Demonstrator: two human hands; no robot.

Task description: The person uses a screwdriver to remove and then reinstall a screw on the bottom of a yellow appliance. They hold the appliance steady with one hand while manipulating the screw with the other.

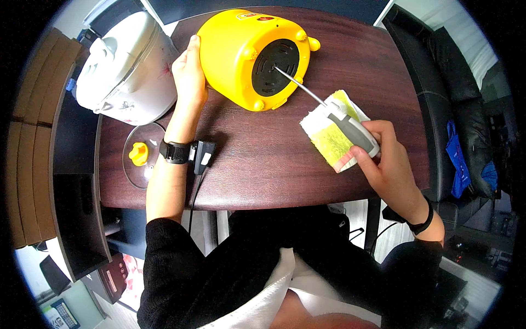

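A yellow appliance body (224, 60), pot-shaped with small knobbed feet, lies on its side on the table. Its round black base plate (268, 82) with slots faces toward me and to the right. My left hand (190, 74) grips the left side of the body; some of its fingers are hidden. In my right hand (386, 162) is a screwdriver (356, 131) with a grey and white handle. Its metal shaft reaches to the middle of the base plate, where the tip appears to touch. Below the handle lies a folded green and white cloth (323, 123).
A white rice cooker (137, 82) stands at the table's left. Nearer me lies a clear lid (131, 172) with a yellow knob (139, 154). A black box with a cable (204, 156) is by my left wrist. A black sofa (438, 82) borders the dark wooden table (263, 181) on the right.
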